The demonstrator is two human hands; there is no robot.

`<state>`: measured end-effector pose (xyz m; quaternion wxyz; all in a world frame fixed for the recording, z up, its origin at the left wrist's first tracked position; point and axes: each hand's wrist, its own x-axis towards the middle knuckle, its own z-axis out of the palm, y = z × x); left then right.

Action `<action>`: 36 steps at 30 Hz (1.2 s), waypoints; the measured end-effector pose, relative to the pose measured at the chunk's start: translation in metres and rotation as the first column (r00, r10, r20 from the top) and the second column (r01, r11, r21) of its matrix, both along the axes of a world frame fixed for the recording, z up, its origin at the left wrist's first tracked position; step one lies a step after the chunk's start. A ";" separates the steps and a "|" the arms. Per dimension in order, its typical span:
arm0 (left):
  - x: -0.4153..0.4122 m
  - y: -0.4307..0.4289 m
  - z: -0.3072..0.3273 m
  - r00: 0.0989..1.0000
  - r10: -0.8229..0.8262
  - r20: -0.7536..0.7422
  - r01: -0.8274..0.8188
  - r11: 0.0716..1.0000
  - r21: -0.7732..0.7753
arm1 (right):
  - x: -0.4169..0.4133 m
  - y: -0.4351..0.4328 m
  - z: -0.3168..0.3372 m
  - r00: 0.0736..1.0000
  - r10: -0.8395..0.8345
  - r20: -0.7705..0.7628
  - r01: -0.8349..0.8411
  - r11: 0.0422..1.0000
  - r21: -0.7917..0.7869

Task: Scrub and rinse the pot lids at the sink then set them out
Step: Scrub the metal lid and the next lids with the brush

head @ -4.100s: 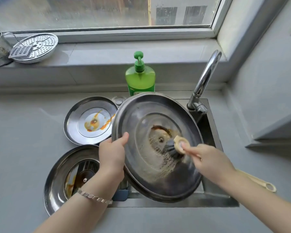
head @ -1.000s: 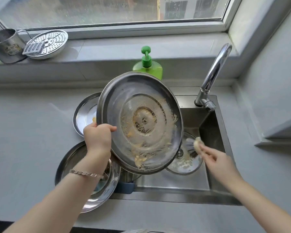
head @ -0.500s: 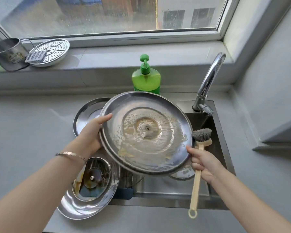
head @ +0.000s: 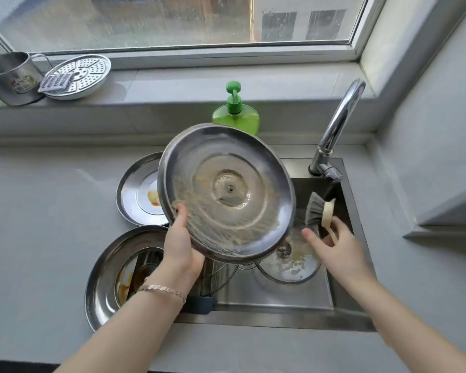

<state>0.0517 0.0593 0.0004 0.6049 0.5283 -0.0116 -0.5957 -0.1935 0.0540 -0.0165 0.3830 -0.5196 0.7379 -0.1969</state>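
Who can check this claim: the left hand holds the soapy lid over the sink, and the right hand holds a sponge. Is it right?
Not quite. The head view shows the right hand holding a brush, not a sponge. The rest stands: the left hand holds the soapy lid over the sink.

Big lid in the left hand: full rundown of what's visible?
Round lid, looks like stainless steel, underside facing the camera: raised rim, concentric rings, small centre hole or screw. Smeared with yellowish suds and scrub streaks, not rinsed. Tilted, held over the left edge of the sink. The left hand grips its lower-left rim, thumb inside; nothing else plainly touches it.
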 end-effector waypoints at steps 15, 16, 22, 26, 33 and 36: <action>-0.028 0.016 0.013 0.998 -0.057 0.002 0.056 0.987 0.150 | 0.098 0.015 0.037 0.792 0.608 -0.054 -0.586 0.733 -0.346; -0.023 0.015 0.016 0.998 -0.060 0.004 0.059 0.988 0.144 | 0.091 0.021 0.035 0.754 0.653 -0.067 -0.633 0.695 -0.341; -0.030 0.018 0.020 0.979 -0.087 0.184 0.056 0.984 0.170 | 0.080 0.007 0.029 0.817 0.572 0.067 -0.539 0.801 -0.258; -0.023 0.015 0.022 0.977 -0.054 0.204 0.007 0.975 0.222 | 0.085 0.022 0.029 0.752 0.640 0.157 -0.592 0.761 -0.265; -0.022 0.010 0.023 0.946 -0.019 0.325 -0.064 0.968 0.242 | 0.074 0.015 0.024 0.832 0.549 0.080 -0.516 0.819 -0.251; -0.018 0.009 0.022 0.951 0.024 0.308 -0.107 0.961 0.254 | 0.079 0.036 0.024 0.739 0.674 0.022 -0.640 0.712 -0.289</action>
